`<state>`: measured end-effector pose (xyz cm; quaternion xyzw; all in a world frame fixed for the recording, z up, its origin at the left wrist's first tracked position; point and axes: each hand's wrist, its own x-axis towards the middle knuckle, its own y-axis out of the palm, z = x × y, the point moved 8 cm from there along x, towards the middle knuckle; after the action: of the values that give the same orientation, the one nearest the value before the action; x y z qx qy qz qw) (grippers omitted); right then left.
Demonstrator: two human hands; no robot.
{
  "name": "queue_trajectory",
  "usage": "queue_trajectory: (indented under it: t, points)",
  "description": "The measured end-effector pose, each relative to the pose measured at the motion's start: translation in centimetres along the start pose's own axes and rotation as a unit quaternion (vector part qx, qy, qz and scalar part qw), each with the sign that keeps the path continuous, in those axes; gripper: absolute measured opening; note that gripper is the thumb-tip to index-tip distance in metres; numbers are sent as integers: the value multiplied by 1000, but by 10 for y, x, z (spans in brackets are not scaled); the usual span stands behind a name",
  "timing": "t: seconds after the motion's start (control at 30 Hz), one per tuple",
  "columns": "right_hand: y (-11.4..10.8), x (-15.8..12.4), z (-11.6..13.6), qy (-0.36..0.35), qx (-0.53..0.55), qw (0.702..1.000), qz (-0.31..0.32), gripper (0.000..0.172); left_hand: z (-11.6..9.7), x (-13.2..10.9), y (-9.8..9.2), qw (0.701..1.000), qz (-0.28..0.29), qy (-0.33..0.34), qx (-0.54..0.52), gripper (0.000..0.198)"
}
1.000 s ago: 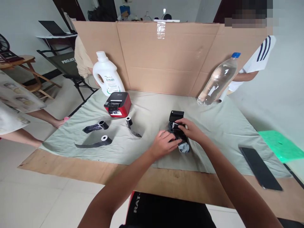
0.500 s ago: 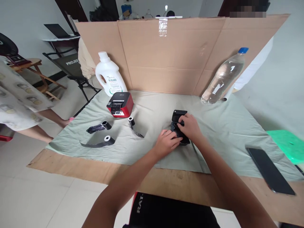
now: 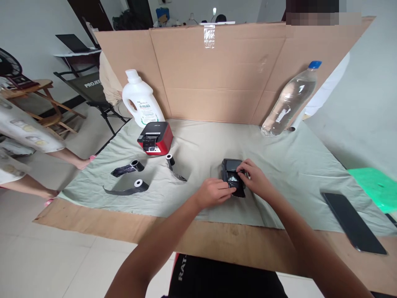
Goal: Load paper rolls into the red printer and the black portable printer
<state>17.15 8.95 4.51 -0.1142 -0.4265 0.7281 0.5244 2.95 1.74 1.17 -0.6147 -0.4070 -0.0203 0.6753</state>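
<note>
A small black portable printer (image 3: pixel 232 165) lies on the cloth in front of me, its lid down. A glossy black strip of paper (image 3: pixel 239 192) sticks out of its near side. My left hand (image 3: pixel 214 193) has curled fingers, with the fingertips against the printer's near left side by the strip. Bent over the right edge, the thumb and fingers of my right hand (image 3: pixel 253 176) hold the printer near its lid. To the left lie three dark paper rolls (image 3: pixel 142 185), (image 3: pixel 137 165), (image 3: pixel 169 159) with loose tails.
A red and black desktop printer (image 3: pixel 156 138) stands left, before a white detergent jug (image 3: pixel 143 99). A clear bottle (image 3: pixel 291 101) leans on the cardboard screen (image 3: pixel 217 70). A phone (image 3: pixel 353 223) and green plastic item (image 3: pixel 374 188) lie right. Other people are behind the screen and at left.
The portable printer's raised lid has come down and is now shut, with the black strip out in front. My right hand has moved slightly right and down; my left hand slightly left and down.
</note>
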Motion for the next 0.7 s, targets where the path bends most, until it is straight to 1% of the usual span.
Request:
queue_trajectory:
  t: [0.1, 0.13, 0.17, 0.2, 0.23, 0.27, 0.3, 0.37, 0.43, 0.6, 0.7]
  points:
    - [-2, 4, 1, 12, -25, 1000, -12, 12, 0, 0, 3, 1000, 11, 4, -9, 22]
    - [-3, 10, -2, 26, -39, 999, -21, 15, 0, 0, 3, 1000, 13, 5, -11, 22]
    - [-4, 17, -7, 49, -54, 997, -24, 22, 0, 0, 4, 1000, 15, 6, -14, 23]
    - [-3, 24, -14, 81, -69, 994, -14, 32, 0, 0, 4, 1000, 15, 5, -15, 23]
    - [1, 30, -23, 118, -79, 990, 11, 43, 0, -1, 4, 1000, 15, 4, -17, 24]
    - [6, 35, -31, 154, -83, 983, 47, 51, 1, -1, 4, 1000, 16, 1, -18, 25]
    - [12, 39, -39, 184, -80, 976, 86, 55, 1, -1, 5, 1000, 17, -2, -20, 26]
    - [21, 42, -49, 216, -64, 962, 151, 53, 2, -1, 6, 999, 20, -7, -25, 26]
    - [23, 44, -53, 224, -61, 957, 175, 50, 4, -1, 7, 999, 25, -15, -31, 26]
    - [22, 41, -53, 226, -79, 956, 171, 49, 6, -2, 10, 998, 41, -35, -35, 26]
    - [23, 34, -49, 227, -63, 958, 162, 51, 6, -2, 7, 998, 39, -41, -32, 27]
